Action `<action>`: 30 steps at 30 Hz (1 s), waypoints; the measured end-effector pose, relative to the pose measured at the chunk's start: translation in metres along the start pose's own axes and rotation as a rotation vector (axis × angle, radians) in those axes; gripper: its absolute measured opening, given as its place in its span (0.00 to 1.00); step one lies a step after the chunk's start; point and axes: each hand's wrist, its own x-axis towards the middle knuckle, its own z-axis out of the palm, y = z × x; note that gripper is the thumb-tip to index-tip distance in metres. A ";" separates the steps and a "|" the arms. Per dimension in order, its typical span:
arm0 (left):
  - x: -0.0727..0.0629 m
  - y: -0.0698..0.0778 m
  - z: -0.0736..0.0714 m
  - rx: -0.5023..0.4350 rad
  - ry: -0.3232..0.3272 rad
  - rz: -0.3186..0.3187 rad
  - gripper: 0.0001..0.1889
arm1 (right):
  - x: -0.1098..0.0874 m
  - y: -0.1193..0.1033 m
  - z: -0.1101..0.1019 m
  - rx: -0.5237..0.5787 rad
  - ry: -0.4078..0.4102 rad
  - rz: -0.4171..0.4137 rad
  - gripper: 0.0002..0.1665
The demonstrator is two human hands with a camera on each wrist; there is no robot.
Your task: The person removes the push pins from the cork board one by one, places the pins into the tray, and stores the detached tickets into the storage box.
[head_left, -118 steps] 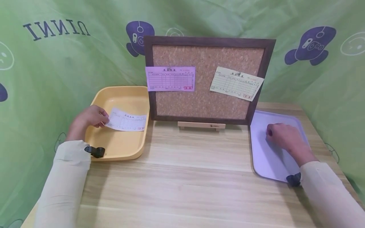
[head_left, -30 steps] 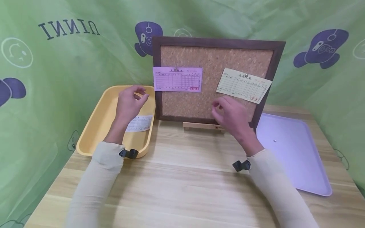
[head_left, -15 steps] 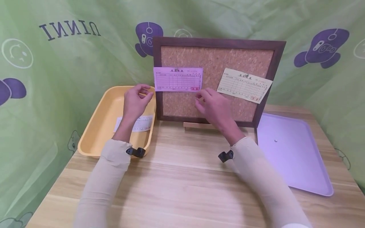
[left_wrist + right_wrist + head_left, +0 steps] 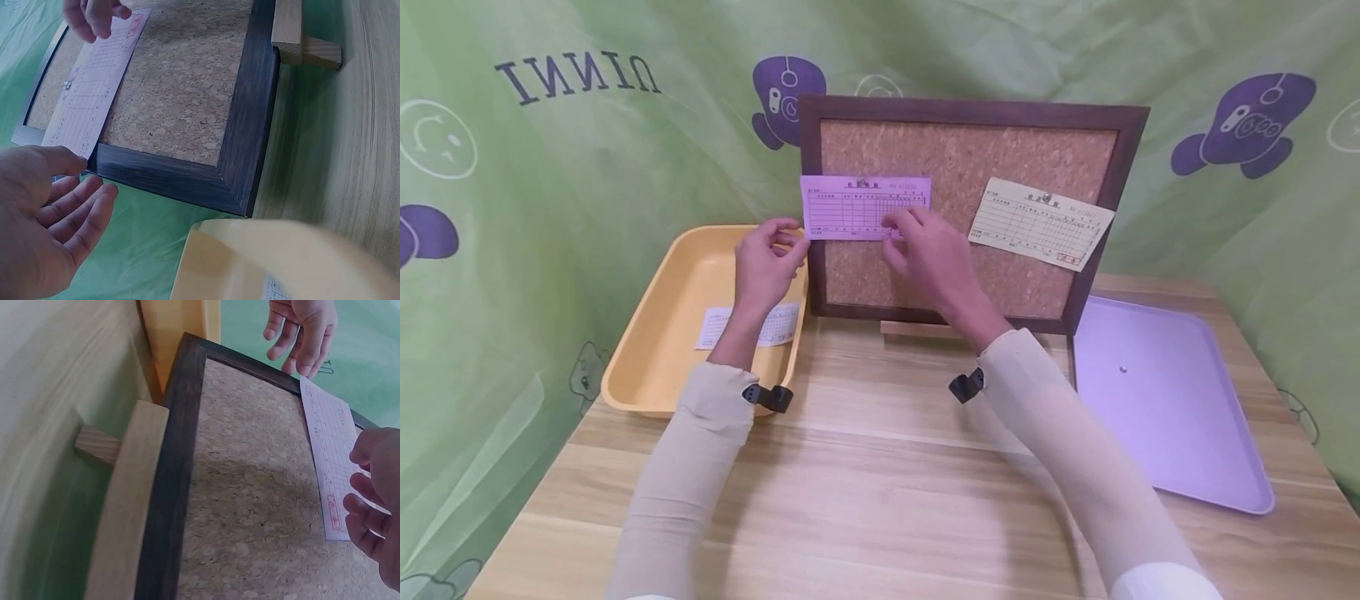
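A pink receipt slip (image 4: 850,208) is pinned with a tack near its top centre on the left part of a framed corkboard (image 4: 910,283). My left hand (image 4: 769,265) is at the slip's lower left corner, thumb tip at the paper's edge and fingers loosely bent; whether it pinches the corner is unclear. My right hand (image 4: 936,250) hovers in front of the slip's lower right part, fingers loosely curved, nothing visible in them. In the right wrist view those fingers (image 4: 369,519) partly cover the slip. A yellowish receipt slip (image 4: 1041,223) hangs tilted on the board's right side.
A yellow tray (image 4: 662,333) with a white receipt slip (image 4: 778,323) stands on the left. To the right lies a lilac tray (image 4: 1180,417) with one small shiny piece, perhaps a tack (image 4: 1123,369). A wooden stand (image 4: 917,330) supports the board; a green curtain hangs behind.
The left hand has left the white slip in the yellow tray and moved to the pink slip's left corner. The right hand has moved left from the lilac tray to the pink slip's right part.
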 end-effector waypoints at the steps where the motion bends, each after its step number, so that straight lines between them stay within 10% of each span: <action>1: 0.000 0.001 0.000 -0.004 0.004 0.002 0.17 | 0.003 0.000 0.000 0.000 -0.002 0.006 0.11; 30: 0.000 0.003 0.009 -0.004 0.087 0.056 0.08 | 0.055 -0.002 -0.002 -0.035 -0.005 0.049 0.13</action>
